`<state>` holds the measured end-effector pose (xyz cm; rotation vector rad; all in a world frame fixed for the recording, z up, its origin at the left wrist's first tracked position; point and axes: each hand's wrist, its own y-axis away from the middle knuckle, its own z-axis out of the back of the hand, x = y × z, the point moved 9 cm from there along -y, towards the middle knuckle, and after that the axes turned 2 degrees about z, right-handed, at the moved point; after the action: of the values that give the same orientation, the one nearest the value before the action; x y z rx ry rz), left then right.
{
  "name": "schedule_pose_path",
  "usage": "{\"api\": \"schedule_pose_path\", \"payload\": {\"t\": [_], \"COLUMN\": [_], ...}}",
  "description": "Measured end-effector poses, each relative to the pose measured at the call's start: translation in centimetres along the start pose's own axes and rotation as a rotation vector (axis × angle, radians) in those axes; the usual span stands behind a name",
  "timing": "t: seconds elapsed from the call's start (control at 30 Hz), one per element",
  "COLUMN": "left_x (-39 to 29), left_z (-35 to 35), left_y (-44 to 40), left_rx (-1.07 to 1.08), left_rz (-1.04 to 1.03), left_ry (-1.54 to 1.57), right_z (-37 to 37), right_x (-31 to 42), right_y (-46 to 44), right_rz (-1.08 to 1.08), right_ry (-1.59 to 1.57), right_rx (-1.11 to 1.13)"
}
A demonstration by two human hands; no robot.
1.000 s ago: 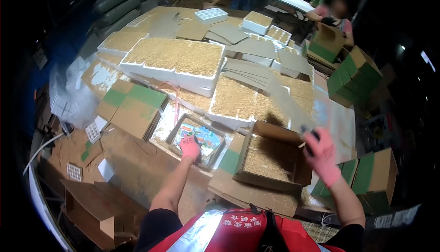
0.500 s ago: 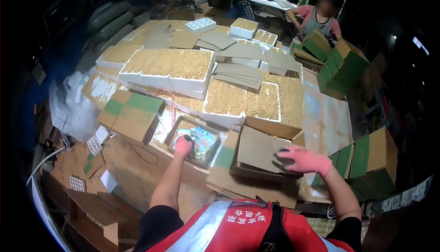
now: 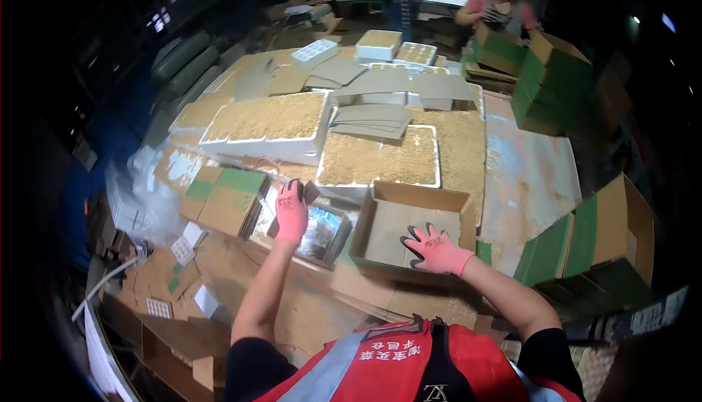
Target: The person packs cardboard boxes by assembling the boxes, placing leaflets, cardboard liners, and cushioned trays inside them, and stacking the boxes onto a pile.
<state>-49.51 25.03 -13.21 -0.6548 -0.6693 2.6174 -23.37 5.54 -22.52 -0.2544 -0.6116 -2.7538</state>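
Cardboard box [image 3: 384,268], around the wide-spread right hand [image 3: 439,252] over its grey sheet [image 3: 395,228], looks light and stiff, best held by its walls [image 3: 420,196]; I can't tell if the left hand [image 3: 291,213] holds anything.

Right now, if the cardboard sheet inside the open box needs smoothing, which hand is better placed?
The right hand, probably: it is spread palm down over the grey cardboard sheet inside the open cardboard box. The left hand is off to the left, by the smaller box of colourful packets.
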Motion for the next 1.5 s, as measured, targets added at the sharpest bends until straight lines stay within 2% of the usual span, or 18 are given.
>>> {"api": "schedule_pose_path", "payload": {"t": [0.13, 0.17, 0.2, 0.33, 0.47, 0.53, 0.7, 0.83, 0.93, 1.03, 1.07, 1.13, 1.2, 1.27, 1.3, 1.33, 1.4, 1.5], "left_x": [-19.8, -16.9, -17.6, -12.0, -4.1, -6.6, -8.2, -18.3, -35.7, -42.2, -44.8, -53.2, -62.0, -67.6, -69.6, -70.9, -72.1, -71.3], "left_z": [-2.7, -11.4, -10.4, -3.3, -15.8, -15.9, -15.2, -11.1, -1.0, -2.4, -2.8, -6.0, -7.4, -0.9, -0.3, -0.9, -4.3, -10.4], "left_y": [5.3, 9.8, 9.8, 1.9, 11.1, 11.5, 14.1, 10.8, 8.7, 4.5, 3.8, 3.4, 6.5, 9.7, 11.0, 11.8, 12.1, 11.6], "left_rx": [0.164, 0.641, 0.988, 0.824, 1.003, 0.570, 1.241, 1.264, 1.925, 1.804, 1.748, 1.646, 2.000, 1.848, 1.756, 1.658, 1.458, 1.166], "left_rz": [-0.825, -0.832, -0.783, -0.014, 0.400, 0.128, 0.999, 0.125, 0.586, 0.087, -0.061, 0.033, 0.130, -0.415, -0.581, -0.692, -0.802, -0.876], "left_ry": [0.402, 0.148, 0.004, 1.014, 1.042, 0.617, 1.645, 1.484, 2.255, 2.146, 2.094, 1.888, 1.800, 1.520, 1.362, 1.219, 0.978, 0.660], "right_z": [2.7, 6.1, 9.3, 3.8, -10.9, -9.7, -1.0, 8.9, 19.6, 13.4, 8.9, -3.4, -4.6, -5.8, -10.8, -15.0, -8.7, -16.0], "right_x": [-1.2, -1.9, -3.4, -15.0, -11.5, -9.7, -6.1, -7.1, -1.0, 1.6, -1.6, -14.5, -16.0, -18.5, -24.8, -25.7, -21.6, -23.5], "right_y": [2.4, 4.5, 7.7, 14.3, 6.5, 4.9, 6.6, 16.9, 38.4, 57.2, 61.0, 64.0, 63.7, 63.8, 63.5, 63.6, 62.3, 62.4], "right_rz": [-0.048, -0.107, -0.195, -0.379, -0.744, -0.778, -0.524, -0.644, -0.485, -1.244, -1.445, -0.730, -0.899, -1.011, -0.041, -0.609, -0.432, -1.122], "right_ry": [-0.355, -0.430, -0.438, -1.138, -0.939, -1.051, -1.346, -0.961, -0.553, 0.562, 0.572, -0.770, -0.674, -0.550, -1.021, -0.992, -1.185, -1.037], "right_rx": [-0.146, -0.355, -0.682, -1.073, -0.249, -0.432, -0.858, -0.970, -1.448, -2.127, -2.121, -2.381, -2.181, -2.161, -2.819, -2.862, -2.842, -2.711]}}
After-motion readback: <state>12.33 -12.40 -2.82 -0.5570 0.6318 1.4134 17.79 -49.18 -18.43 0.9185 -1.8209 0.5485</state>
